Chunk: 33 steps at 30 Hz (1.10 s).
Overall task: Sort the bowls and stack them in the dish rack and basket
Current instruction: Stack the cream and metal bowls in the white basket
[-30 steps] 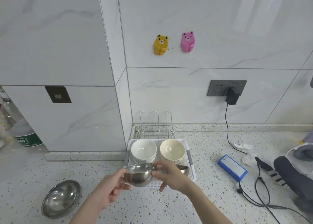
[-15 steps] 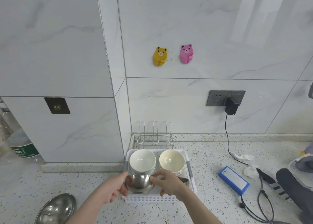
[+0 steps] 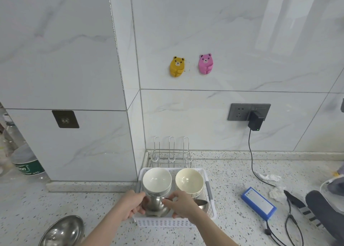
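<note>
A white plastic basket (image 3: 168,223) stands on the counter by the wall corner. At its back sit a stack of white bowls (image 3: 157,180) and a stack of cream bowls (image 3: 189,181). Both hands hold a small steel bowl (image 3: 156,205) low inside the basket's front left part. My left hand (image 3: 130,205) grips its left side and my right hand (image 3: 183,206) pinches its right rim. Another steel bowl (image 3: 201,202) shows partly behind my right hand. A large steel bowl (image 3: 62,231) lies on the counter at the lower left. The wire dish rack (image 3: 171,157) stands behind the basket.
A blue battery pack (image 3: 258,203) with black cables (image 3: 290,227) lies right of the basket. A charger (image 3: 256,120) is plugged into the wall socket. Crumpled paper (image 3: 270,177) lies near it. A plastic bottle (image 3: 28,164) stands at far left.
Both hands have carried the small steel bowl forward and down into the front of the basket. The camera view tilted upward.
</note>
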Each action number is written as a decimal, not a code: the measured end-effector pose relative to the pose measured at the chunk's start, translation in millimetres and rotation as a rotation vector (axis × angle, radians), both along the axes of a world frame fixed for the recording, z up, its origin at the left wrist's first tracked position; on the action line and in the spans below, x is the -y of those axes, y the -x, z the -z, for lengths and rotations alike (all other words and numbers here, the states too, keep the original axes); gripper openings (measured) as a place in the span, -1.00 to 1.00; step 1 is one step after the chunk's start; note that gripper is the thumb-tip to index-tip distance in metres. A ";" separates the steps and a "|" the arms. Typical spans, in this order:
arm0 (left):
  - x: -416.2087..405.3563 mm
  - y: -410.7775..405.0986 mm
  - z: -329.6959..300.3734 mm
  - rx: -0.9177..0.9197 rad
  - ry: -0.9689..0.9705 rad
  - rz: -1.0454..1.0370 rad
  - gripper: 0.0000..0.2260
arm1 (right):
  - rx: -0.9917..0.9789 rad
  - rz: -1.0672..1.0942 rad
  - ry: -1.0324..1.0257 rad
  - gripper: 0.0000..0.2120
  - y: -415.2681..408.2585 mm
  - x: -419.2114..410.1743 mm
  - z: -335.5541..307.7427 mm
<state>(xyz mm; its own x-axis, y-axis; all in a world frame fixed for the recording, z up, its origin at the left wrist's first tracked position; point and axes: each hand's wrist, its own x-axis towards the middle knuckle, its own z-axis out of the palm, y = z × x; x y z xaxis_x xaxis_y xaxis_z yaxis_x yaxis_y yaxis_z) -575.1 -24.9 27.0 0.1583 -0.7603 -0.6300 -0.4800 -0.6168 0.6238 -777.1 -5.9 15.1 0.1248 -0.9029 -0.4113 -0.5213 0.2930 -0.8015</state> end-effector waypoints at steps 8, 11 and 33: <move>-7.6 6.7 14.2 0.030 0.189 -0.055 -0.72 | -0.004 0.031 0.013 -0.63 -5.4 -4.9 -0.9; -10.6 6.5 18.5 0.042 0.229 -0.055 -0.73 | -0.071 0.002 0.035 -0.65 -8.2 -7.2 -2.1; -65.3 -24.7 5.1 -0.103 0.419 0.005 -0.77 | -0.472 0.085 0.331 -0.58 -36.3 -41.4 -10.6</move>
<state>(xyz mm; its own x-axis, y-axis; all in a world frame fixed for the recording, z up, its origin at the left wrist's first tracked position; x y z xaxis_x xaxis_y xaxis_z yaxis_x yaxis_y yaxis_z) -550.5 40.4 22.0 0.1068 -0.9543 -0.2790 -0.4040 -0.2980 0.8648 -740.9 35.5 25.6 -0.0820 -0.9917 -0.0985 -0.8302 0.1227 -0.5437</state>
